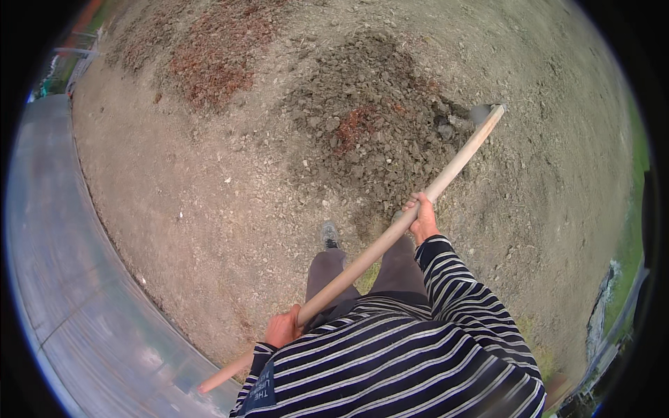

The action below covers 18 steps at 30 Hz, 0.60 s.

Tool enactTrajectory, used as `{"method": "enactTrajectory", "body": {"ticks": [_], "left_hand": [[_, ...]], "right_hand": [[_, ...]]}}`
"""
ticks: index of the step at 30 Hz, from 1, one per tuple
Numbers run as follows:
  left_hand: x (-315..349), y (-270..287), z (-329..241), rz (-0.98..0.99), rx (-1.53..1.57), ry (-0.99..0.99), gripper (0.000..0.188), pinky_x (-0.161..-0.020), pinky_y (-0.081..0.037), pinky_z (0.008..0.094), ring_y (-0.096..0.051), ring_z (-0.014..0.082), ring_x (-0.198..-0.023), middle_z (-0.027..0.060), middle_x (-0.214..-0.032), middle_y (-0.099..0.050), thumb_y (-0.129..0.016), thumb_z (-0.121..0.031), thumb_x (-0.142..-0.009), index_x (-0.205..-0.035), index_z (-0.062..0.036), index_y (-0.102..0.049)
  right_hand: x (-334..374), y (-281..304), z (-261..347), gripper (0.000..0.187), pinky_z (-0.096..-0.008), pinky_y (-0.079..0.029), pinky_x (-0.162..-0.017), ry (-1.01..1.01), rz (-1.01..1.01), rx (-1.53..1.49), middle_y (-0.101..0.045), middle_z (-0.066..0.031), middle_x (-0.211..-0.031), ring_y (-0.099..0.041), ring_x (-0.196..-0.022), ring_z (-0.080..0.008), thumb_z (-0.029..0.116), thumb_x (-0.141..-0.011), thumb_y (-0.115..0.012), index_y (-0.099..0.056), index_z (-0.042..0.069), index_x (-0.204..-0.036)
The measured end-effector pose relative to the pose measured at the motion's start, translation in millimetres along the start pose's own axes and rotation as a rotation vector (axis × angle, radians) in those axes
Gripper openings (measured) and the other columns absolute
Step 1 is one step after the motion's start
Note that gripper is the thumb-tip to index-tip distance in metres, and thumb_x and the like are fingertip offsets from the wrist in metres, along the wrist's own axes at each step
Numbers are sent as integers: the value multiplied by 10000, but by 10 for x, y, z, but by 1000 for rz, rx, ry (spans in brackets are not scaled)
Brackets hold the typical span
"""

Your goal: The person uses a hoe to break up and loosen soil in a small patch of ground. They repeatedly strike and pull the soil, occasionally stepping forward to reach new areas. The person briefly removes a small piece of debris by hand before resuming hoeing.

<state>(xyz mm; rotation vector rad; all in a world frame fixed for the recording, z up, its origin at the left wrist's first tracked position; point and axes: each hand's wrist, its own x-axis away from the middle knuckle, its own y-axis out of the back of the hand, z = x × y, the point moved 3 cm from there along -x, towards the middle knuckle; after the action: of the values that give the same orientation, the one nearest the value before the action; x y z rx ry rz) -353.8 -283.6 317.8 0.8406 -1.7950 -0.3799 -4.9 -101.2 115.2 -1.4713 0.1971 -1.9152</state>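
A long wooden-handled hoe [362, 261] slants across in front of my body, from low on the left up to the far right. My left hand [282, 327] is closed around the lower part of its handle. Farther up the shaft, my right hand [422, 219] grips it too. At the far end the metal blade [479, 113] sits at the right edge of a patch of dark, broken soil [376, 76], partly sunk in or hidden by clods. Reddish-brown bits [354, 128] lie in the middle of that soil.
Another heap of reddish material [216, 59] lies on the ground at the far left. Grey plastic sheeting [90, 265] runs along the left side. My shoe [329, 234] stands on pale, dry ground just short of the loosened soil. Green grass [631, 279] borders the right.
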Motion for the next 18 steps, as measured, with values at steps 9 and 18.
{"method": "enactTrajectory", "body": {"ticks": [9, 18], "left_hand": [[583, -504, 1071, 204, -88, 85, 227, -537, -438, 488, -599, 371, -620, 199, -631, -575, -467, -314, -806, -891, -107, -429], [-348, -235, 664, 138, -51, -95, 230, -626, -447, 461, -589, 362, -739, 150, -779, -605, -570, -147, -700, -902, -112, -468]], "right_hand": [[574, 271, -839, 133, -318, -427, -529, -179, -217, 91, -429, -11, -608, -443, -522, -147, 116, -736, -565, -433, 105, -744], [1036, -118, 209, 220, -323, -450, -448, 323, -315, 198, -492, -72, -674, -495, -494, -185, 68, -744, -605, -429, 55, -874]]}}
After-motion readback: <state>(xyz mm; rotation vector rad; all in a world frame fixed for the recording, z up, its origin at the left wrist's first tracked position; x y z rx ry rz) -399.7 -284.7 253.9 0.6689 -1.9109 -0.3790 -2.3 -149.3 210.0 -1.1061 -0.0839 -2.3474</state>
